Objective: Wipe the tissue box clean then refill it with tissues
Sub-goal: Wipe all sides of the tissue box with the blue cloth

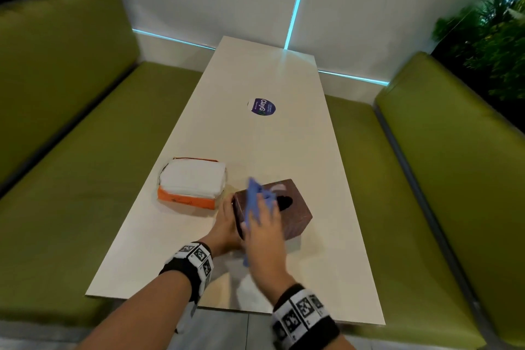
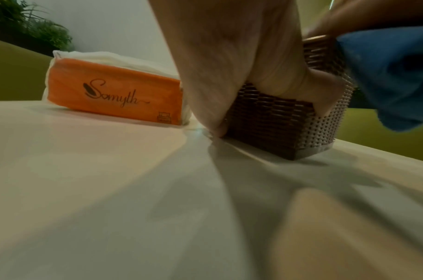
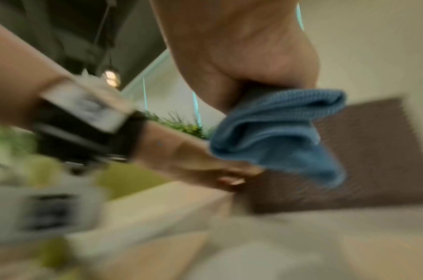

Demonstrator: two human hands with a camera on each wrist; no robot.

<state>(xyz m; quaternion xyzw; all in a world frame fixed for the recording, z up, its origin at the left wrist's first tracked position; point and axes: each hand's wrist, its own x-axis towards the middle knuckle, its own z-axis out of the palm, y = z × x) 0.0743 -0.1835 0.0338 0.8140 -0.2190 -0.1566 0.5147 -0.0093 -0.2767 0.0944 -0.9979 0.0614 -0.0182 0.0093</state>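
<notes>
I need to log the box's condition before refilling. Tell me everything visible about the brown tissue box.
The tissue box is a dark brown cube with a woven, basket-like texture and a dark opening in its top. It stands upright on the white table, right of the orange tissue pack. The left hand grips its near left corner; the right hand holds a blue cloth against its top.
</notes>
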